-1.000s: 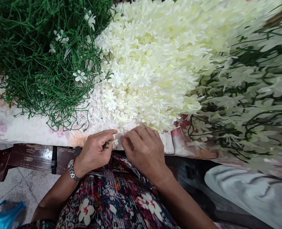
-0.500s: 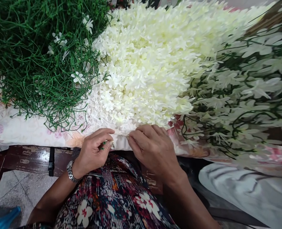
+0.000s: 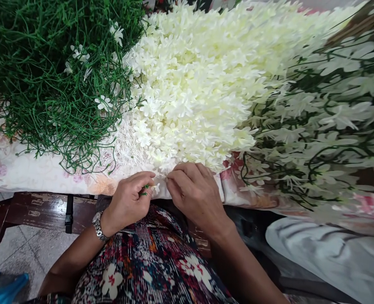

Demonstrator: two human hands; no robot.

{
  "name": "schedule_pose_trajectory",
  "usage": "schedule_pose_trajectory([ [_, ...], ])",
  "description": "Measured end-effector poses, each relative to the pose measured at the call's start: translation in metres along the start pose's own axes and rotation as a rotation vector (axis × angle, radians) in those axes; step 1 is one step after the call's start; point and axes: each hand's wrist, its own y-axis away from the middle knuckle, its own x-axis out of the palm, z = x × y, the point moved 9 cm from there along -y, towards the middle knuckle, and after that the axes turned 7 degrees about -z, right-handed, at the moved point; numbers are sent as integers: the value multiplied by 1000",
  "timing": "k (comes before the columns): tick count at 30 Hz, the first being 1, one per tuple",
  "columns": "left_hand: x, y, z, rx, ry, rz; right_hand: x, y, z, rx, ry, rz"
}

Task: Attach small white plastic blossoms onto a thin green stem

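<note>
My left hand point(image 3: 130, 202), a metal watch on its wrist, is closed around a green plastic stem point(image 3: 144, 191). Its green tips poke out between the fingers, and a small white flower point(image 3: 157, 188) shows just past the fingertips. Close by on the right, my right hand point(image 3: 196, 195) is closed in a pinch. What its fingertips hold, if anything, is too small and hidden to make out. Both hands are at the near edge of the table, in front of a big heap of loose white artificial flowers point(image 3: 190, 93).
A tangled pile of green plastic stems point(image 3: 57, 84) covers the left side. Thin white stamens point(image 3: 126, 141) lie beside it. Assembled white flowers on green stems point(image 3: 332, 126) fill the right. Floral cloth point(image 3: 41, 175) covers the table. A pale-clothed knee point(image 3: 326, 257) is at lower right.
My left hand has shifted slightly right with the green stem, and my right hand slightly left, so the fingertips are closer together. The flower piles look the same.
</note>
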Motion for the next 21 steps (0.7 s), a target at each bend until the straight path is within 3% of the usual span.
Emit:
schedule_pose_trajectory([
  [4,-6,-1,5,-65,134,-54,-9,0,-7,52,-151,-100],
  [8,-8,2,21,-254,559,-120,-25,-2,-6,51,-382,-212],
  [12,-1,5,31,-414,899,-143,-35,-9,7,-9,-413,-173],
  [17,-3,4,25,-353,986,-141,-40,-14,29,-108,-484,-68],
  [21,-13,4,22,-226,862,-176,-37,-16,40,-150,-459,8],
])
